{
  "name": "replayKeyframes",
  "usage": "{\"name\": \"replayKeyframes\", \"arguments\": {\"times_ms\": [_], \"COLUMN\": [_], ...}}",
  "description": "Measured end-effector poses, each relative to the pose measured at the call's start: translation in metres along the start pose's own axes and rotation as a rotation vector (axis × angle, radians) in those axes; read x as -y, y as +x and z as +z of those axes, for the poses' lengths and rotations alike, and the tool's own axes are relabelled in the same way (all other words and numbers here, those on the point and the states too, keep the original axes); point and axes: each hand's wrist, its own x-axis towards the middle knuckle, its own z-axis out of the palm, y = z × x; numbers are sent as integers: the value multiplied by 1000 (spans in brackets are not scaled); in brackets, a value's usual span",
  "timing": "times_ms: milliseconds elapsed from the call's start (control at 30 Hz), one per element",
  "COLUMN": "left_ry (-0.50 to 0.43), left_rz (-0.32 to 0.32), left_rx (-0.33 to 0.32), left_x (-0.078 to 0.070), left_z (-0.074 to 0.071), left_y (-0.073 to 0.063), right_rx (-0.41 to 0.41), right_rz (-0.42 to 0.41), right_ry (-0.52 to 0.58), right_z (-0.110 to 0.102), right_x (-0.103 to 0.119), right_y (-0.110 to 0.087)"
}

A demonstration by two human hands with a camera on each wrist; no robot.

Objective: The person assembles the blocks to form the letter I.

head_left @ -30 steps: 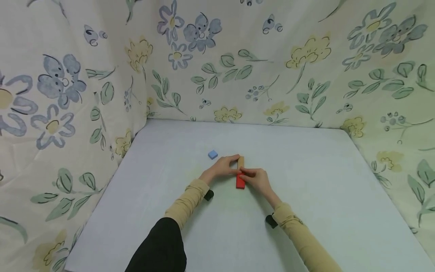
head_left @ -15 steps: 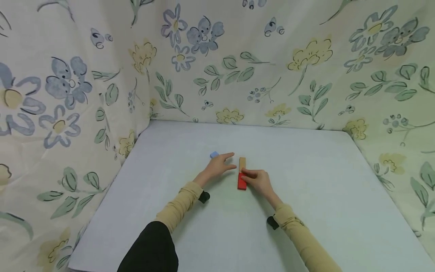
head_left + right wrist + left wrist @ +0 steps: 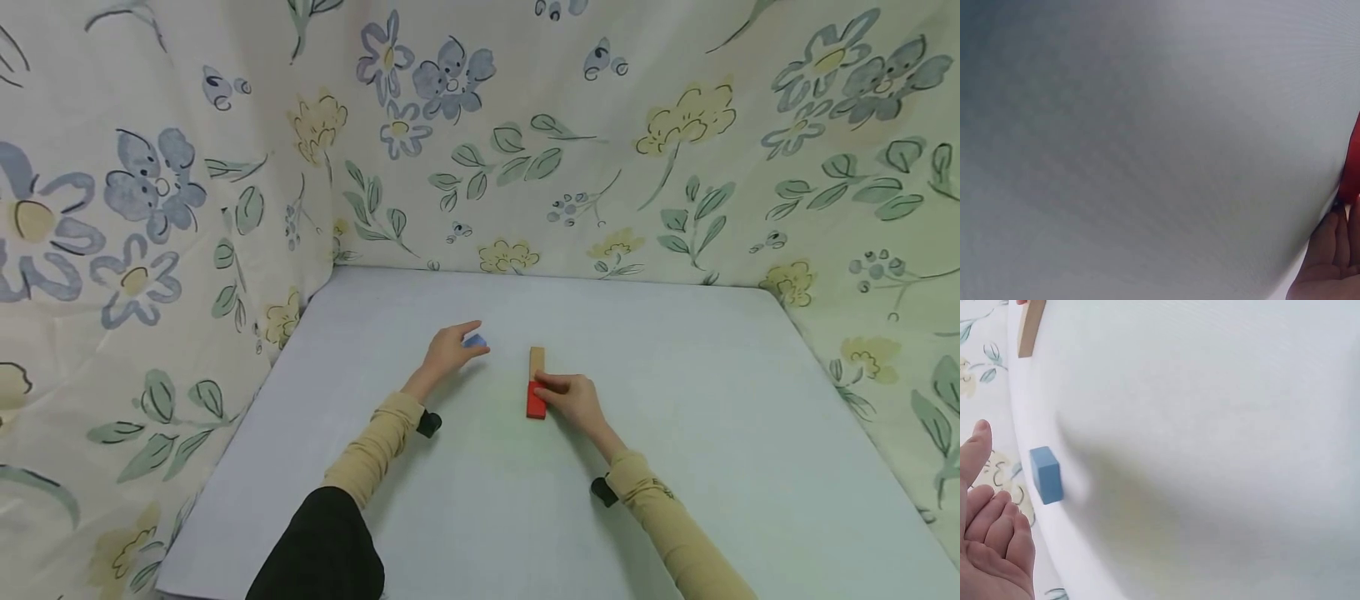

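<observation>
My left hand [image 3: 447, 350] reaches around a small blue block [image 3: 474, 341] on the white table, thumb and fingers apart on either side of it. In the left wrist view a gap shows between the blue block [image 3: 1046, 475] and the fingers. To the right, a red block [image 3: 536, 407] lies end to end with a plain wooden block [image 3: 537, 360], forming a straight row. My right hand [image 3: 576, 400] holds the red block near the joint with thumb and fingers. Only part of the red block [image 3: 1352, 165] appears at the right wrist view's edge.
The white table [image 3: 712, 400] extends around the blocks, its far edge meeting a floral cloth [image 3: 525, 200] that hangs behind and at both sides. A dark camera [image 3: 429, 423] sits at the left wrist, another camera [image 3: 603, 492] at the right wrist.
My left hand has left the wooden block and moved left to the blue block, with its fingers spread. The right hand stays at the red block. The head view has shifted slightly.
</observation>
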Motion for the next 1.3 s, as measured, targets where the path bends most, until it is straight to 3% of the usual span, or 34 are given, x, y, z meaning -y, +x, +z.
{"name": "replayKeyframes", "arguments": {"times_ms": [300, 700, 1300], "left_ry": [-69, -56, -87], "left_rz": [-99, -109, -148], "left_rx": [-111, -239, -285], "left_x": [14, 19, 16], "left_z": [13, 29, 30], "left_y": [-6, -6, -6], "right_rx": [3, -15, -21], "right_rz": [4, 7, -16], "right_ry": [-8, -16, -11], "right_z": [0, 0, 1], "right_x": [0, 2, 0], "right_y": [-1, -3, -2]}}
